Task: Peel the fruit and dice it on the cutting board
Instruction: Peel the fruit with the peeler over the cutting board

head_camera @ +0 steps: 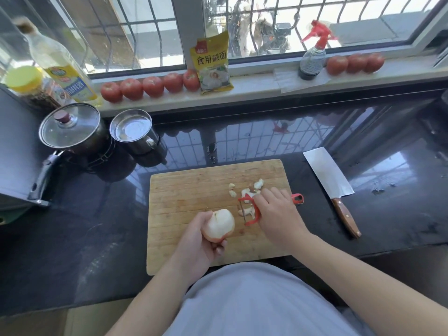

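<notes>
Hands: left (pixel 197 241) grips smooth round fruit (pixel 221 224); right (pixel 278 214) red peeler (pixel 252 210)

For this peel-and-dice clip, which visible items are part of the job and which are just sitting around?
In use: fruit held in left hand; red peeler under right hand; cutting board; peel scraps; cleaver.

Idle: tomatoes; oil bottle; lidded pot; steel cup; yellow packet; spray bottle; jar.

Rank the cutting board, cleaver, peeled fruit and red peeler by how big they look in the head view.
1. cutting board
2. cleaver
3. and 4. peeled fruit and red peeler: unsure, the right hand covers much of the peeler.
</notes>
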Demonstrator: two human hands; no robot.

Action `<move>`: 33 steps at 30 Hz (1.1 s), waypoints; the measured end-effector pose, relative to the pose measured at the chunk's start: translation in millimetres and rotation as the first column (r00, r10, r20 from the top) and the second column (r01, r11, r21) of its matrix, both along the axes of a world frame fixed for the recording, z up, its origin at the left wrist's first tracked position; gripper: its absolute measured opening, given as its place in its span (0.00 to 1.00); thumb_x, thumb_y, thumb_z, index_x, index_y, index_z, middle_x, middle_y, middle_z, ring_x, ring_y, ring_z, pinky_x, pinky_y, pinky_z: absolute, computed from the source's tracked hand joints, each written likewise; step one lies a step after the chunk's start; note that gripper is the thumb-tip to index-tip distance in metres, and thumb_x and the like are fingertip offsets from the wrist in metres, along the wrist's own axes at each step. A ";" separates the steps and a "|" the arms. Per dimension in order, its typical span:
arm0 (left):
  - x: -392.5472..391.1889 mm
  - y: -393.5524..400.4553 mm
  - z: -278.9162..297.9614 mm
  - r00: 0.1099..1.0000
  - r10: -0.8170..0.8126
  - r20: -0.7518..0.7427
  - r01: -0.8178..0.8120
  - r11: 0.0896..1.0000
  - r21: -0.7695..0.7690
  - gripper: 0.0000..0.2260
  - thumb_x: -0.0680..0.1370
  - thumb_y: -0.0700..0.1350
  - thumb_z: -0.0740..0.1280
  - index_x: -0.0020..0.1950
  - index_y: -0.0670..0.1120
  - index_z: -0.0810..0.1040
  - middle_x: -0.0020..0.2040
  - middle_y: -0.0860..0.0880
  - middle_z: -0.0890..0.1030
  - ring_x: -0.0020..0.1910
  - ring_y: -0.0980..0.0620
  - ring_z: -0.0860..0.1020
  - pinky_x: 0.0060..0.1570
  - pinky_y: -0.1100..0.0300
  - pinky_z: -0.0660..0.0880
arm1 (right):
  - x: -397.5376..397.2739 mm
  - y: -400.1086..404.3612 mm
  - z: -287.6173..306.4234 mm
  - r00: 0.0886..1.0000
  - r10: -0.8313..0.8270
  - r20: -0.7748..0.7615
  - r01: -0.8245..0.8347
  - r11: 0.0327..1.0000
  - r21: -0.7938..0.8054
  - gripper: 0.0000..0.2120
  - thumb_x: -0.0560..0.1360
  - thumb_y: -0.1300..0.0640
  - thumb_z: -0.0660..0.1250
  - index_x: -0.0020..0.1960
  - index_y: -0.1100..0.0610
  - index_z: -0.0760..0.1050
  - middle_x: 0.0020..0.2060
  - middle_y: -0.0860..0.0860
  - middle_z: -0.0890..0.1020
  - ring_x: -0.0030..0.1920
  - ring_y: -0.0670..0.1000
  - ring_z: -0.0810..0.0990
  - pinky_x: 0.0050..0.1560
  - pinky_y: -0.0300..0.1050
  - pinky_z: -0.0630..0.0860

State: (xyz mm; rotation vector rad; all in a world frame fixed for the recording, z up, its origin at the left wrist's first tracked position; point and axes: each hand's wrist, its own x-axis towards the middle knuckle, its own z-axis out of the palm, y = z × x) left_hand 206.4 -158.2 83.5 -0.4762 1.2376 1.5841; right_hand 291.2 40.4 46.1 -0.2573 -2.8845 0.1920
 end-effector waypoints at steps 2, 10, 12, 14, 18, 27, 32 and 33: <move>0.8 0.2 -0.3 0.999 -0.034 -0.036 0.034 0.999 0.002 0.15 0.81 0.49 0.61 0.62 0.43 0.76 0.44 0.42 0.79 0.33 0.47 0.73 0.31 0.57 0.65 | -1.1 -6.8 7.5 0.992 0.090 -0.089 -0.089 0.996 0.021 0.09 0.74 0.60 0.60 0.49 0.58 0.78 0.40 0.51 0.77 0.42 0.56 0.73 0.43 0.51 0.69; 7.1 4.2 -2.8 0.965 -0.079 -0.248 0.078 0.997 -0.014 0.17 0.77 0.48 0.63 0.66 0.49 0.77 0.49 0.44 0.83 0.36 0.49 0.76 0.37 0.54 0.66 | -6.7 -31.6 34.5 0.993 0.116 -0.034 -0.109 0.984 0.144 0.10 0.74 0.63 0.56 0.47 0.56 0.76 0.40 0.53 0.76 0.42 0.58 0.74 0.44 0.52 0.70; 8.8 4.8 -2.4 0.950 -0.090 -0.299 0.087 0.996 -0.025 0.17 0.78 0.49 0.63 0.65 0.50 0.78 0.49 0.45 0.83 0.38 0.49 0.76 0.39 0.53 0.66 | -9.0 -37.6 35.3 0.995 0.097 -0.017 -0.092 0.981 0.171 0.09 0.75 0.63 0.54 0.43 0.55 0.72 0.39 0.53 0.75 0.41 0.58 0.73 0.44 0.53 0.70; 10.0 6.7 -3.6 0.939 -0.067 -0.336 0.057 0.998 -0.040 0.13 0.82 0.45 0.60 0.63 0.50 0.79 0.46 0.47 0.83 0.39 0.49 0.76 0.40 0.53 0.67 | -10.2 -42.6 34.9 0.997 0.066 -0.030 -0.060 0.981 0.185 0.09 0.74 0.64 0.54 0.41 0.54 0.70 0.37 0.53 0.74 0.39 0.58 0.73 0.43 0.53 0.70; 14.7 13.8 -8.3 0.931 -0.021 -0.365 -0.017 0.995 -0.099 0.16 0.74 0.50 0.62 0.59 0.51 0.80 0.42 0.49 0.83 0.40 0.49 0.76 0.41 0.51 0.69 | -11.0 -40.9 31.8 0.996 0.068 -0.052 -0.055 0.973 0.224 0.13 0.77 0.65 0.51 0.40 0.54 0.70 0.36 0.53 0.74 0.38 0.58 0.73 0.41 0.53 0.70; 14.4 19.8 -13.3 0.902 -0.068 -0.427 -0.052 0.963 -0.264 0.08 0.82 0.46 0.59 0.57 0.50 0.77 0.52 0.47 0.79 0.46 0.49 0.76 0.36 0.57 0.70 | -17.4 -8.7 8.2 0.965 -0.060 0.257 -0.038 0.932 0.361 0.12 0.75 0.62 0.54 0.47 0.56 0.76 0.41 0.56 0.78 0.43 0.59 0.75 0.45 0.54 0.71; 7.9 9.4 -16.5 0.925 -0.022 -0.379 -0.079 0.965 -0.251 0.06 0.83 0.44 0.60 0.59 0.51 0.73 0.54 0.46 0.77 0.43 0.47 0.75 0.37 0.55 0.70 | -5.9 3.8 6.3 0.884 -0.180 0.432 0.068 0.963 0.262 0.12 0.72 0.63 0.61 0.54 0.54 0.72 0.49 0.53 0.77 0.50 0.58 0.74 0.51 0.53 0.68; 8.1 7.5 -16.9 0.937 0.010 -0.350 -0.096 0.969 -0.229 0.06 0.83 0.43 0.60 0.58 0.51 0.73 0.54 0.45 0.77 0.42 0.47 0.75 0.36 0.55 0.70 | -5.2 4.3 6.9 0.879 -0.215 0.425 0.115 0.962 0.248 0.11 0.72 0.63 0.64 0.53 0.54 0.72 0.48 0.52 0.77 0.50 0.57 0.74 0.50 0.52 0.67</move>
